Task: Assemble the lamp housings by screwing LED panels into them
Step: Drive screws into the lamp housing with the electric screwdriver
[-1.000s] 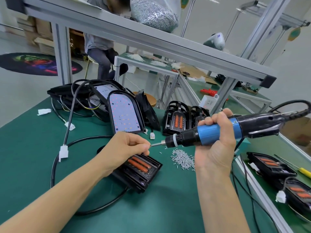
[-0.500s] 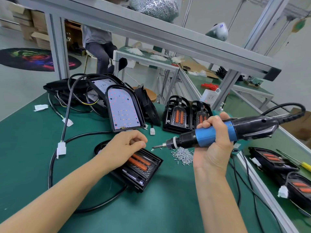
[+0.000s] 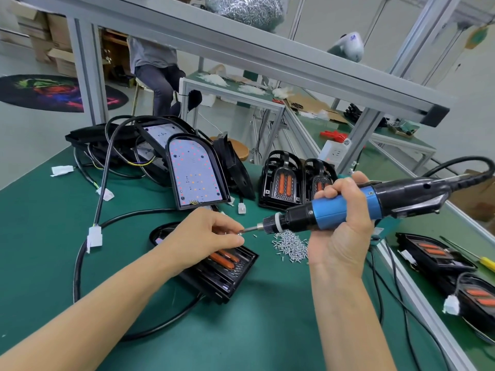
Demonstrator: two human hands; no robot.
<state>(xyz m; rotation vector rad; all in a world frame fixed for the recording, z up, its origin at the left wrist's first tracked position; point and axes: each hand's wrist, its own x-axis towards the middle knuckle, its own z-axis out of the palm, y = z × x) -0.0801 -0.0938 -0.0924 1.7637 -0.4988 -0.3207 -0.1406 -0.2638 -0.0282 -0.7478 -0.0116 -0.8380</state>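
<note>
Green bench mat. We see a black lamp housing flat under our left hand, which pinches a screw at the bit. Right hand grips the blue electric screwdriver just above the screw pile.

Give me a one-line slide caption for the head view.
Left hand pinches a screw onto the bit of the electric screwdriver gripped by the right hand, above a lamp housing.
</note>
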